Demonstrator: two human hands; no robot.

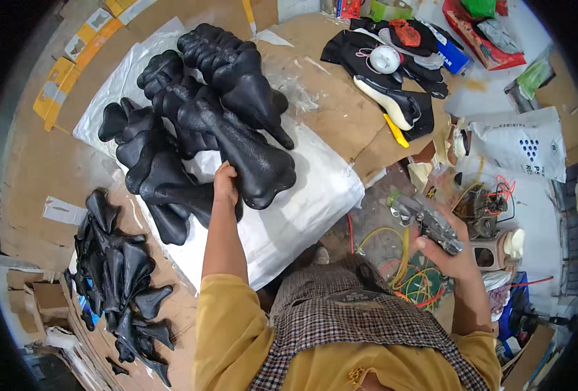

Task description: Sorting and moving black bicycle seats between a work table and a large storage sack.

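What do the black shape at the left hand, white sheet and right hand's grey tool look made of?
Black shape: moulded plastic or resin, perhaps; semi-gloss highlights. White sheet: probably plastic; creased, faintly shiny. Grey tool: possibly metal, glossy; bright glints, but unclear.

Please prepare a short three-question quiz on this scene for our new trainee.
1. Fill in: the large black pieces lie on a ____ covering.
2. Which hand holds the shiny greyish object?
3. The left hand is nearest to: A) the yellow cord; B) the large black pieces; C) the blue box.

Key: 1. white; 2. the right hand; 3. B.
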